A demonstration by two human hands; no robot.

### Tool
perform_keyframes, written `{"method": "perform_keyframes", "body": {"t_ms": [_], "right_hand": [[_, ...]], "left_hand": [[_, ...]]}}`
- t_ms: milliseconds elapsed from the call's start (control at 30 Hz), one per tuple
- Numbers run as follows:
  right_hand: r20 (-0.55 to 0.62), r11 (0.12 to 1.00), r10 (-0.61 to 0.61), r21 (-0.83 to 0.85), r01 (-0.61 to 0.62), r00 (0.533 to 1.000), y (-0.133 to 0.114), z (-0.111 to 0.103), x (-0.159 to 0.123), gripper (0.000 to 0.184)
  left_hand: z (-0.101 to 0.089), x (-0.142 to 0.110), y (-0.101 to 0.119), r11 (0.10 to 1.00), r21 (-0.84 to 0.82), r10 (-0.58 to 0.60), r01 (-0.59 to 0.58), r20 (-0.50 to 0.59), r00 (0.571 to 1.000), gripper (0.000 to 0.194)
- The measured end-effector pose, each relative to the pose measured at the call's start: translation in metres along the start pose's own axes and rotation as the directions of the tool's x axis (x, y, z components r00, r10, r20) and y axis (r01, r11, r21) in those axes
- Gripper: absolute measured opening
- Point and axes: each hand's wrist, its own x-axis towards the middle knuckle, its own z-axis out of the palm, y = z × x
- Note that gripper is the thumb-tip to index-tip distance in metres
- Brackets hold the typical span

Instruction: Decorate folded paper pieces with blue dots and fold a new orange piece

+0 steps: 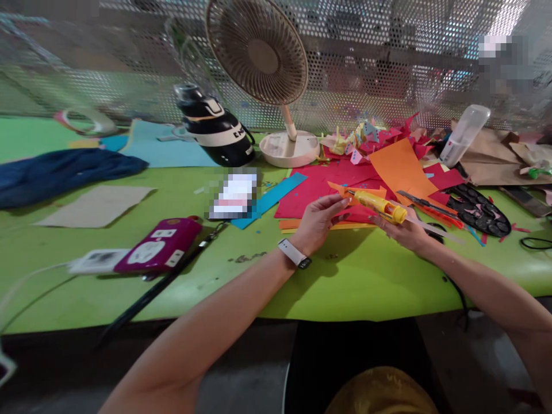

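My right hand [403, 233] is closed around a yellow hot glue gun [375, 206]. A translucent glue stick [437, 231] sticks out of its back end, pointing right. My left hand [317, 221] pinches a small folded piece of orange paper [338, 188], and the gun's nozzle is right at that paper. Whether the nozzle touches it I cannot tell. Both hands are just above red paper sheets [302, 198] on the green table. A larger orange sheet [403, 169] lies behind the glue gun, with a dark-bladed cutting tool [425, 204] beside my right hand.
A white fan [291, 149] and a black bottle [222, 141] stand at the back. Paper scraps [371, 138] pile up beside them. A phone [235, 192], a blue strip [276, 198] and a purple case [157, 247] with a cable lie left. A clear bottle [466, 135] leans at right.
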Motion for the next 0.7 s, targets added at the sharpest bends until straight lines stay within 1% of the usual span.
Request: {"method": "perform_keyframes", "body": {"t_ms": [100,233,500,700], "right_hand": [[-0.044,0.999,0.01,0.032,-0.008,0.999,0.0016,0.0002,-0.0007,0.036],[-0.038,1.0,0.019,0.025,-0.018,0.999,0.0056,-0.0001,-0.0009,0.036],[-0.042,1.0,0.01,0.02,-0.009,0.999,0.0088,-0.0001,-0.0008,0.033],[-0.053,1.0,0.016,-0.009,-0.016,0.998,0.0084,0.0004,-0.0017,0.035]], "left_hand": [[0.0009,-0.0007,0.0005,1.0,-0.003,0.001,-0.001,-0.005,1.0,0.036],[0.0017,-0.0009,0.0012,1.0,-0.003,0.005,-0.005,-0.025,1.0,0.036],[0.0013,-0.0005,0.001,0.999,0.028,0.019,-0.019,-0.01,1.0,0.035],[0.0012,-0.0004,0.001,0.999,0.038,0.027,-0.026,-0.018,0.999,0.035]]}}
